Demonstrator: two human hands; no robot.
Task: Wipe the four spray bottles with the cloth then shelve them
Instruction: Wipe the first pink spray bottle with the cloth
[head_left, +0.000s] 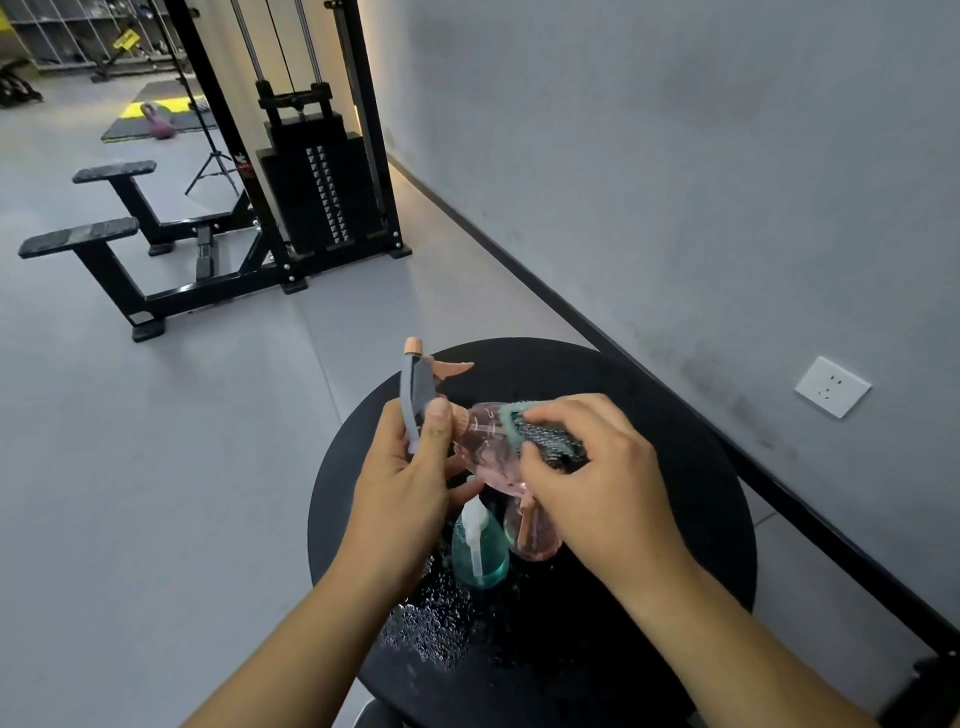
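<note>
My left hand grips the grey spray head of a pink transparent spray bottle, holding it tilted above the round black table. My right hand presses a green and dark cloth against the bottle's body. Below the hands, a teal spray bottle with a white head stands on the table. Beside it stands a second pink spray bottle, partly hidden by my right hand.
Water droplets cover the table's near left part. A grey wall with a white socket runs along the right. A black cable weight machine and its bench legs stand on the grey floor to the far left.
</note>
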